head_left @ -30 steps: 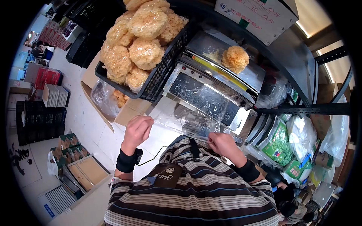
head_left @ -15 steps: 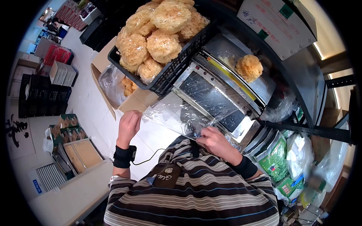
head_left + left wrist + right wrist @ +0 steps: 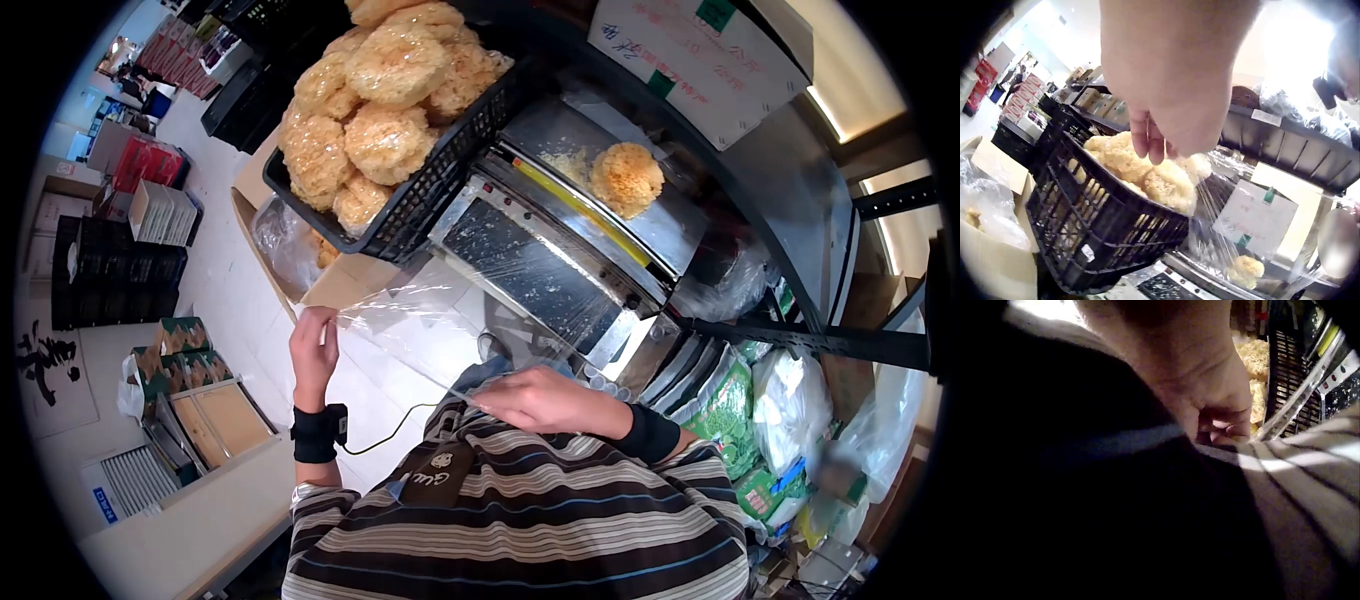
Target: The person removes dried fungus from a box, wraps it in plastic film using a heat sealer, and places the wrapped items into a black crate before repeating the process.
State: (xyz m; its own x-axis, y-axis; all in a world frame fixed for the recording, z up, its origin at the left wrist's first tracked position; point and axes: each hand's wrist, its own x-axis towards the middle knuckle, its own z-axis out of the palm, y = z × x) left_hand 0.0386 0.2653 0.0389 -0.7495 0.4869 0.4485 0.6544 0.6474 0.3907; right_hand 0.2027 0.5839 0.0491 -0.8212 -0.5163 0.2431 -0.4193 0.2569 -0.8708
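A clear sheet of plastic film [image 3: 400, 305] stretches between both hands in the head view, over the front of a film-wrapping machine [image 3: 550, 275]. My left hand [image 3: 314, 345] pinches one corner of it, away from the body at the left. Close to the striped shirt, the right hand [image 3: 545, 398] grips the opposite edge. A round golden crispy cake [image 3: 627, 180] lies unwrapped on the machine's metal top, beside some crumbs. In the left wrist view the film [image 3: 1213, 209] runs down from behind the left hand [image 3: 1169, 119]. Dark shirt cloth fills much of the right wrist view below the right hand [image 3: 1210, 400].
A black crate [image 3: 440, 175] heaped with film-wrapped cakes [image 3: 390, 140] stands left of the machine. Under it is an open cardboard box [image 3: 335, 285] with a plastic bag. A printed carton [image 3: 710, 70] sits behind; a dark rack bar [image 3: 800, 338] and green bags [image 3: 725, 410] are at the right.
The hands have moved apart and nearer the body: left hand to the left, right hand left and down. The bunched film between them has spread into a wide, taut sheet. The head view has shifted.
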